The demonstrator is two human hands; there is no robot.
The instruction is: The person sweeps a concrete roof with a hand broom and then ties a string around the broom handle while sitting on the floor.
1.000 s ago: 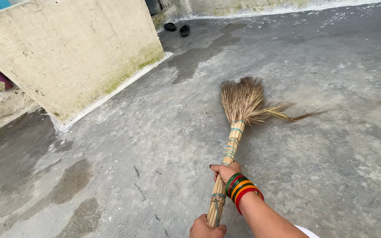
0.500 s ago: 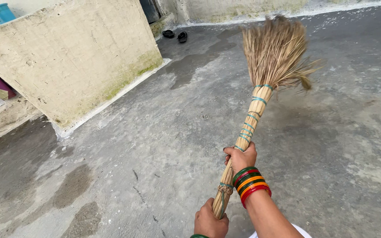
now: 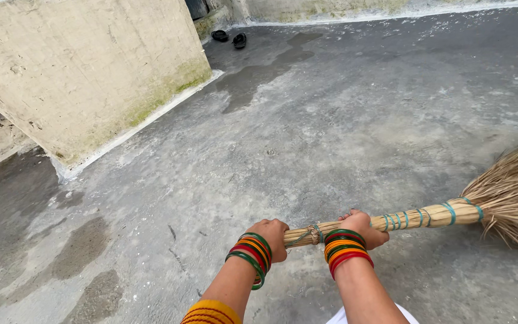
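Left hand (image 3: 273, 235) and right hand (image 3: 364, 228) both clamped tight on one broom (image 3: 433, 215) — left at the handle's end, right just past a cord binding. Held nearly level above the floor (image 3: 331, 132), straw head out at the right edge. Stacked bangles (image 3: 346, 249) on each wrist. Two sandals (image 3: 230, 38) far off by a wall (image 3: 91, 72) — well apart from the broom.

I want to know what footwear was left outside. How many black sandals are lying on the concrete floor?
2. One black sandal and a second black sandal lie side by side at the far end of the concrete floor, near the wall corner. Others may be out of frame.
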